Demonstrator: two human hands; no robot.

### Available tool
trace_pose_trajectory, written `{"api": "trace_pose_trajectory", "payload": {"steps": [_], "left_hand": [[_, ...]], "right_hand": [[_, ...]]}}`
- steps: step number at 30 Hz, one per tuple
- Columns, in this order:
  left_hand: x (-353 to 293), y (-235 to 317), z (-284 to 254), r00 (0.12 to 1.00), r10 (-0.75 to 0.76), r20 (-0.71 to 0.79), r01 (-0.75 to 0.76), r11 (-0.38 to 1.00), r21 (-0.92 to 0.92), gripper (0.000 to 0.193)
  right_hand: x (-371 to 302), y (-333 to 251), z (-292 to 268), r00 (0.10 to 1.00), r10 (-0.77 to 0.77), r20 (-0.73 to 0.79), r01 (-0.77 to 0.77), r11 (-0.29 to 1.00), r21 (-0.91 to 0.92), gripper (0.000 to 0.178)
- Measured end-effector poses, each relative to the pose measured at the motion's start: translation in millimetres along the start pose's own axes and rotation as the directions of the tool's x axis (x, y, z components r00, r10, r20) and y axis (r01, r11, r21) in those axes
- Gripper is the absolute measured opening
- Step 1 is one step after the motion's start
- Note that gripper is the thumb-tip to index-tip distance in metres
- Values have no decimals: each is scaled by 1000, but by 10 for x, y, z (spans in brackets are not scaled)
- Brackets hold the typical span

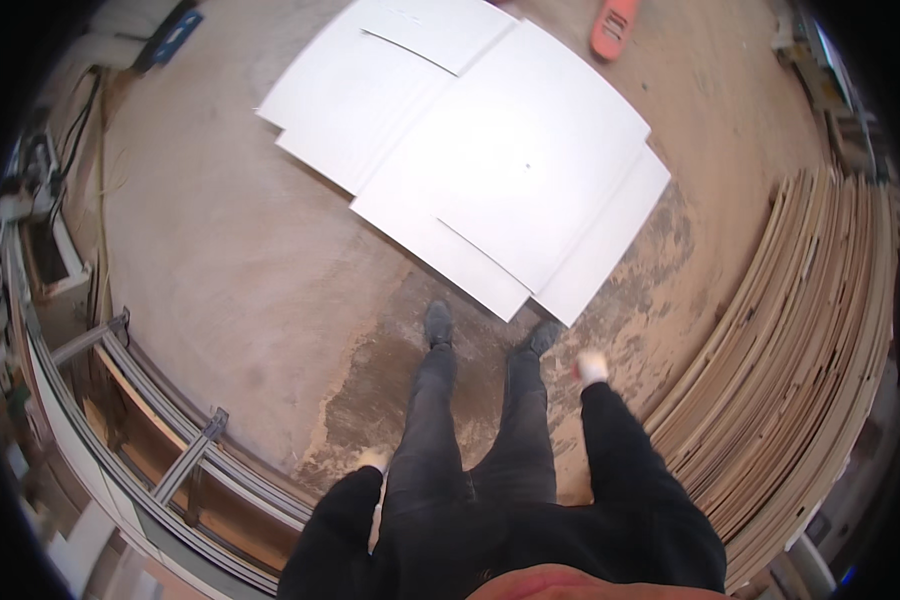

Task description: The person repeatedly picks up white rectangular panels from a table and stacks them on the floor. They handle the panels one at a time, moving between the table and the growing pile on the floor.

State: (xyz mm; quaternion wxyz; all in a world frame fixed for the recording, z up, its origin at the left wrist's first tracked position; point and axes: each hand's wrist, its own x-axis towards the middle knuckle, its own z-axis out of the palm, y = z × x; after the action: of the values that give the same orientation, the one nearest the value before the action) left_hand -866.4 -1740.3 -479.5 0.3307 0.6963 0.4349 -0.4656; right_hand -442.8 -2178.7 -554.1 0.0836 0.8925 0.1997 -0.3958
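Large white panels [530,130] lie overlapped in a stack in front of my feet. My right hand [591,367], in what seems a pale glove with a bit of red, hangs low beyond the right leg, near the stack's closest corner and apart from it. It is smeared, so its fingers do not show clearly. Beside my left thigh, only a small pale part of my left hand [373,459] peeks out past the dark sleeve. Its fingers are hidden, and nothing held is visible in either hand.
A tall stack of thin boards [770,400] leans along the right. At the lower left runs a metal rail frame [205,450] with crossbars. An orange, fork-like piece [613,28] lies beyond the panels. The concrete floor [240,270] is dusty, with a dark patch under my feet.
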Motion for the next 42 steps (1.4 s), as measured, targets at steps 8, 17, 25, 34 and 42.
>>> {"api": "trace_pose_trajectory", "payload": {"steps": [8, 17, 25, 34, 42], "left_hand": [[-196, -1499, -428, 991, -93, -94, 54, 933, -356, 37], [-1137, -3222, 728, 934, 357, -4, -354, 927, 127, 30], [-1888, -3809, -81, 897, -286, -337, -57, 682, -729, 32], [-2049, -5601, -851, 783, -392, -482, -288, 458, -841, 26], [-2250, -7264, -2096, 627, -638, -448, -645, -103, -757, 36]], "right_hand": [[-1117, -2771, -533, 908, -408, 98, 304, 801, 516, 23], [-937, -4141, -1143, 956, -290, -54, 215, 560, 800, 26], [-2116, -4179, 78, 666, -453, 593, 724, 586, -365, 26], [-3019, -7310, -210, 723, -521, 454, 574, 819, 26, 22], [-3487, -8369, 31, 629, -740, 238, 778, 591, -214, 26]]}}
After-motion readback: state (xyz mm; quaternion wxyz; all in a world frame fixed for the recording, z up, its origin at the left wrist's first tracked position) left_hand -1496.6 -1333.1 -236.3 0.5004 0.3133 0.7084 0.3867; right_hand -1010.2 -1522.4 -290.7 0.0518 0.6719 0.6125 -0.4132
